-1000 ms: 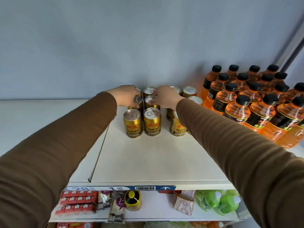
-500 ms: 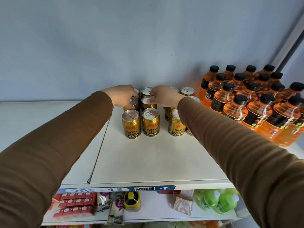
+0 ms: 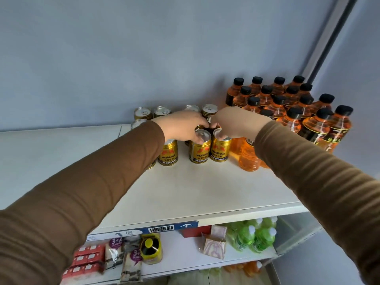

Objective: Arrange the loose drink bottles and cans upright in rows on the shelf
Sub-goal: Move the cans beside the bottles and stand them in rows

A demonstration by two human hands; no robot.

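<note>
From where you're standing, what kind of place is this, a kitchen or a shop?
Most likely a shop. A barcode price strip runs along the shelf, which carries many identical gold cans and orange bottles.

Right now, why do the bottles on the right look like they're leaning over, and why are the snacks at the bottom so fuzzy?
Head view: the wide-angle lens bends the picture's edges, so the black-capped orange drink bottles seem to lean outward. Same view: the packets on the lower white shelf near the bottom edge look smeared and soft, while the gold metal cans mid-frame stay sharper. Light is soft; shadows under the brown sleeves are faint.
</note>
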